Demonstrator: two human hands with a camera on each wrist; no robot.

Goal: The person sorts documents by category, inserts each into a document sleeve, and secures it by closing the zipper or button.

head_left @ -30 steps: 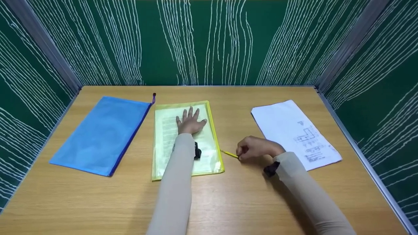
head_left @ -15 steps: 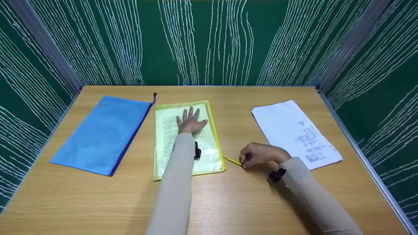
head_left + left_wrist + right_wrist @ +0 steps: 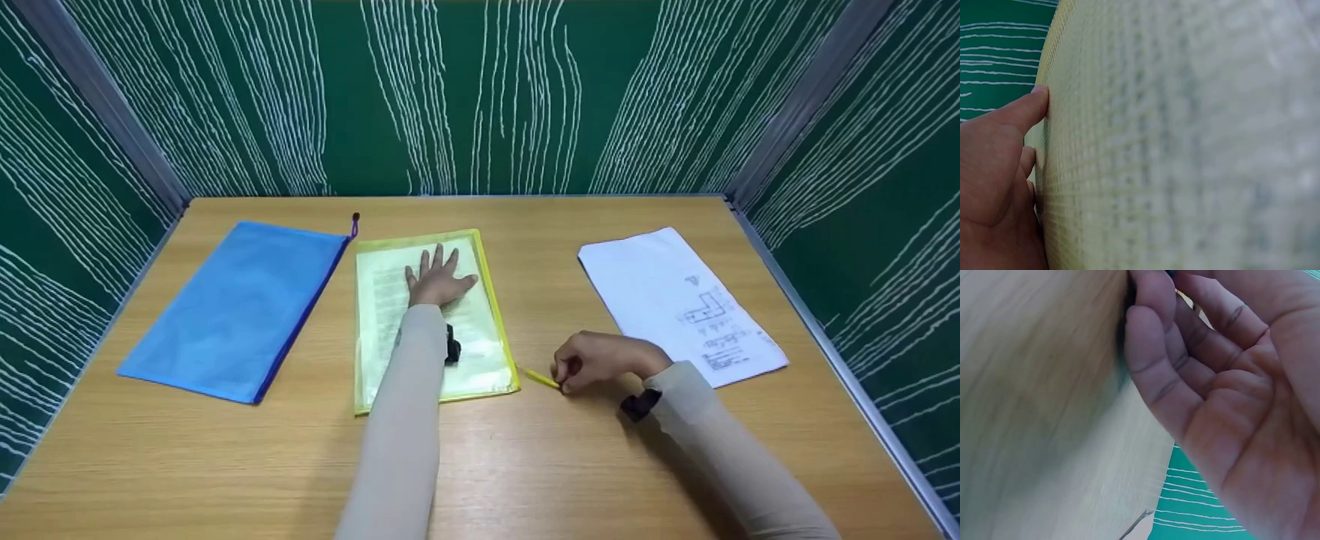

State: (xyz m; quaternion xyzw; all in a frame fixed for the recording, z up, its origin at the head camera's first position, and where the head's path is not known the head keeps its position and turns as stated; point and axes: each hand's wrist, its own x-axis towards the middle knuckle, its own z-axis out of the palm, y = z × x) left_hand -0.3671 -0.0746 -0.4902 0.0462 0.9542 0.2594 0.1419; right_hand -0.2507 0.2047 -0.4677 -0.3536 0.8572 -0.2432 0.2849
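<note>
A yellow-edged mesh zipper pouch [image 3: 480, 367] lies flat in the middle of the table, with a printed sheet showing through it. My left hand [image 3: 439, 286] rests on its upper part, fingers spread; the left wrist view shows the thumb and fingertips against the mesh. Off the pouch's lower right edge, my right hand [image 3: 600, 358] pinches the end of a yellow zipper pull [image 3: 541, 378] between curled fingers and thumb. The pull stretches towards the pouch's near right corner. In the right wrist view, the fingers [image 3: 1148, 343] are bent and mostly hide what they pinch.
To the left lies a blue zipper pouch [image 3: 240, 307] with a dark blue edge and a purple pull loop. A stack of white paper [image 3: 637, 277] with printed drawings lies to the right, partly behind my right wrist. Green walls stand around the wooden table [image 3: 525, 472].
My right hand has drawn the zipper pull nearer and slightly right, along the pouch's right edge towards its near corner. The pouch has shifted very slightly; my left hand has stayed in place.
</note>
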